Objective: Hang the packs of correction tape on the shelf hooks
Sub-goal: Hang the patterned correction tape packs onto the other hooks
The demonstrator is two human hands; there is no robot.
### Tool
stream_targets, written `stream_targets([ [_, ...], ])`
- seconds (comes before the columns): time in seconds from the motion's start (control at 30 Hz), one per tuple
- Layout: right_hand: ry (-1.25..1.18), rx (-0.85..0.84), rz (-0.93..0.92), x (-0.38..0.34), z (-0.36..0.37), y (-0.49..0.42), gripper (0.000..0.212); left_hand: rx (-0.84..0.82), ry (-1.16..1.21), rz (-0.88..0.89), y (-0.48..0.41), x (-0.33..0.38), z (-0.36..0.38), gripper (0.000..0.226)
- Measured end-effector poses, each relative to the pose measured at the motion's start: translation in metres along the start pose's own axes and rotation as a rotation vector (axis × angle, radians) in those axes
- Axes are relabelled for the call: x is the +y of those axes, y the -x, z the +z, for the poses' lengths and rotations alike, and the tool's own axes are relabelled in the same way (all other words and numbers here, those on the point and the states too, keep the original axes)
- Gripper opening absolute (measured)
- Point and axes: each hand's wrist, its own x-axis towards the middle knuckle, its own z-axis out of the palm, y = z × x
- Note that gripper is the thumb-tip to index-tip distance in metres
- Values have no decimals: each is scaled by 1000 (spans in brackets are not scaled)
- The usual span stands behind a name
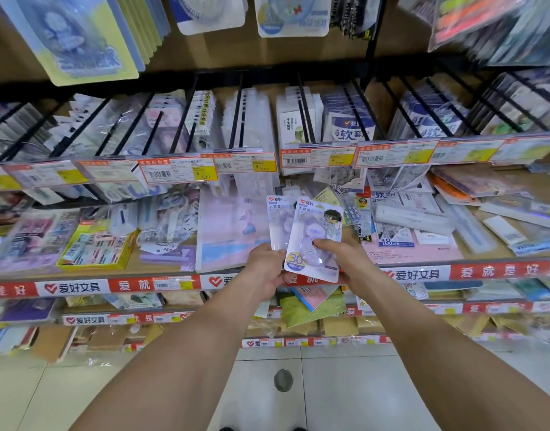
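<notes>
Two packs of correction tape are held up in front of the shelf, overlapping. The front pack (315, 237) is pale lilac with a cartoon figure and a clear blister; my right hand (342, 259) grips its lower part, thumb on the blister. The rear pack (276, 219) shows behind it on the left, and my left hand (265, 269) holds it by its lower edge. Above, a row of black shelf hooks (236, 119) juts out from a rail, each loaded with hanging packs and ending at a price-tag strip.
Price tags (178, 172) line the hook ends. The shelf (174, 275) below holds loose stationery: a yellow box (96, 247), rulers, notebooks. More hanging packs fill the top row. Lower shelves and a tiled floor (298, 384) lie beneath my arms.
</notes>
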Motion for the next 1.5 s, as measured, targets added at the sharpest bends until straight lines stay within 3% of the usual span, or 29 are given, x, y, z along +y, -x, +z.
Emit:
stream_targets([
  [0.3, -62, -151, 4, -8, -18, 31, 42, -44, 99, 10, 32, -4, -15, 11],
  [0.5, -107, -139, -125, 4, -15, 57, 67, -32, 187, -38, 63, -6, -9, 14],
  [0.7, -131, -45, -115, 8, -14, 90, 58, -44, 277, -13, 101, -15, -4, 21],
  [0.8, -35, 12, -140, 0, -16, 109, 76, -60, 282, 17, 116, -24, -7, 18],
  [0.97, 0, 57, -268, -27, -24, 134, 13, -73, 306, 41, 135, -33, -13, 18],
  [1.0, -5, 41, -295, -33, -26, 137, 8, -73, 302, 44, 139, -33, -14, 18],
  [1.3, -98, -87, -415, -108, -16, 165, 16, -107, 242, 187, 180, -2, -20, 15],
  [1.4, -112, -131, -480, -135, -10, 172, 1, -133, 232, 266, 190, 13, -18, 14],
  [1.5, -163, -173, -513, -163, -4, 176, 14, -151, 235, 319, 197, 32, -16, 13],
])
